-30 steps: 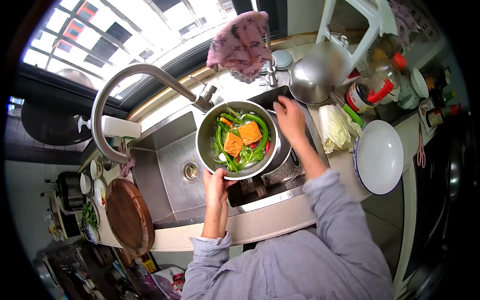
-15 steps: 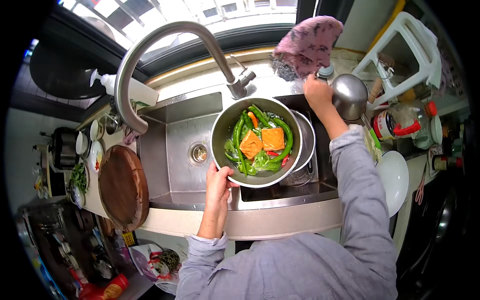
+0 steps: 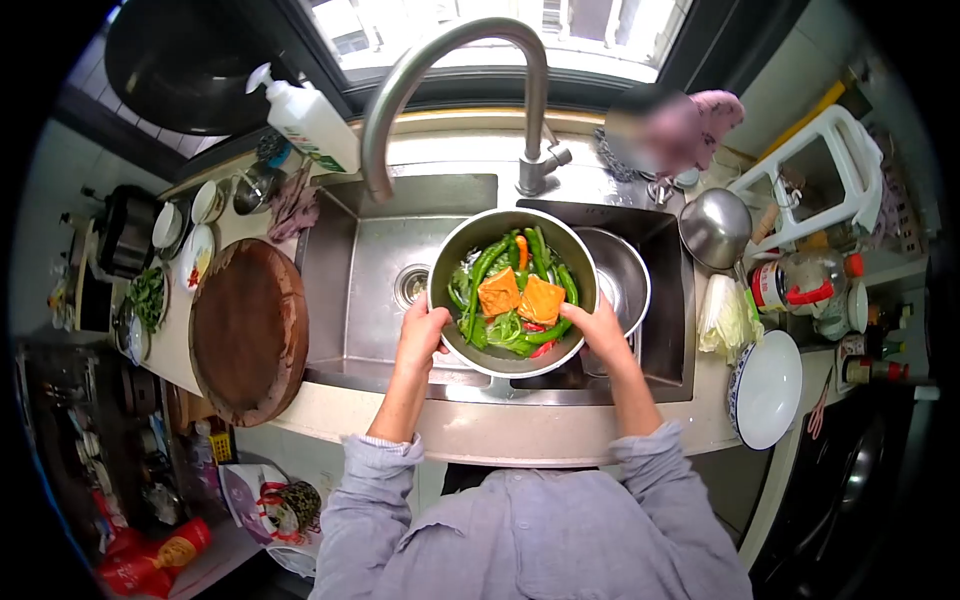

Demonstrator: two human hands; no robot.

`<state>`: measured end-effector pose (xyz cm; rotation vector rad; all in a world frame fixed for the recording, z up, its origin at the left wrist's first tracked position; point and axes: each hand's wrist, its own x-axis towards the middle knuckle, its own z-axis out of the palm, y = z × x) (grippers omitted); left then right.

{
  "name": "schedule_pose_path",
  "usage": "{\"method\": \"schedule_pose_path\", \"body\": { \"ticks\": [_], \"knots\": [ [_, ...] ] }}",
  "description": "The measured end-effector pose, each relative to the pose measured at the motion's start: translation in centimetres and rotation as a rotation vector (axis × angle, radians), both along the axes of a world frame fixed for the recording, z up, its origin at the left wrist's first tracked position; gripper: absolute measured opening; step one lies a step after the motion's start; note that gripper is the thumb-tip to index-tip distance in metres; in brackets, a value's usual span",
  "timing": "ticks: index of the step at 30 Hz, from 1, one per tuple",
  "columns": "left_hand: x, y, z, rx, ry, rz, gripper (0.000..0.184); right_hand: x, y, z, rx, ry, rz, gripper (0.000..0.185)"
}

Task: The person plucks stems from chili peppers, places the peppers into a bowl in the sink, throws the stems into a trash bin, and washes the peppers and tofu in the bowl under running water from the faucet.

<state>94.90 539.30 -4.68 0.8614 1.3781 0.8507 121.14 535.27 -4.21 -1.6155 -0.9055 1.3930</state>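
Between my two hands is a round pot with a grey-green inside, held over the middle of the sink. My left hand grips its left rim, thumb on top. On the opposite side, my right hand holds the right rim the same way. Inside lie two orange block-shaped pieces, long green peppers, an orange pepper, some red pieces and leafy greens in water. Partly behind the pot, a metal basin sits in the right sink compartment.
A tall faucet arches over the sink. Left stand a round wooden chopping board and a white pump bottle. Right are a cabbage, a white bowl, a metal pot and a pink cloth.
My right hand has left the pink cloth at the back right and taken the pot's right rim. My left hand stays on the left rim. The camera view has shifted.
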Motion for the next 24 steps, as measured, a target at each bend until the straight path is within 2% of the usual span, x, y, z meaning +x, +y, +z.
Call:
{"method": "schedule_pose_path", "body": {
  "ticks": [1, 2, 3, 5, 6, 7, 9, 12, 15, 16, 18, 21, 24],
  "knots": [
    [0.0, 0.2, -0.2, 0.073, 0.054, 0.004, 0.05, -0.9, -0.8, 0.5, -0.071, 0.042, 0.04, 0.056],
    [0.6, 0.0, 0.3, 0.381, 0.568, 0.044, 0.054, -1.4, -1.2, 0.5, -0.059, 0.067, 0.029, 0.056],
    [1.2, -0.6, 1.1, 0.639, 0.738, 0.111, 0.049, -1.8, -1.5, 0.3, -0.049, 0.092, 0.016, 0.057],
    [1.9, -1.0, 3.1, 0.888, 0.809, 0.088, 0.046, -3.0, -2.2, 1.1, -0.025, 0.101, -0.002, 0.058],
    [2.4, -1.2, 3.6, 0.912, 0.705, 0.013, 0.043, -3.6, -2.4, 1.3, -0.015, 0.104, -0.024, 0.058],
    [2.6, -0.9, 2.2, 0.88, 0.636, -0.087, 0.043, -4.0, -2.6, 1.5, -0.007, 0.106, -0.042, 0.058],
    [3.6, -0.5, -0.3, 0.609, 0.714, -0.168, 0.057, -5.0, -2.8, 2.0, 0.006, 0.093, -0.069, 0.059],
    [3.6, 1.4, -3.8, 0.334, 0.405, -0.226, 0.09, -6.3, -2.9, 2.3, 0.03, 0.025, -0.072, 0.06],
    [4.4, 0.6, -2.8, 0.187, 0.55, -0.321, 0.098, -8.0, -2.8, 4.1, -0.032, -0.134, -0.054, 0.064],
    [4.3, 0.5, -3.1, 0.173, 0.526, -0.335, 0.105, -8.4, -2.8, 4.0, -0.027, -0.225, -0.037, 0.065],
    [4.2, -0.2, -3.8, 0.188, 0.532, -0.301, 0.107, -9.0, -3.0, 3.4, -0.016, -0.407, -0.004, 0.068],
    [3.7, -0.8, -5.3, 0.181, 0.475, -0.252, 0.109, -10.2, -3.1, 3.3, 0.058, -0.535, 0.051, 0.07],
    [2.9, -1.3, -6.4, 0.184, 0.372, -0.178, 0.108, -13.5, -2.9, 7.5, -0.124, -0.554, 0.093, 0.069]
  ]
}}
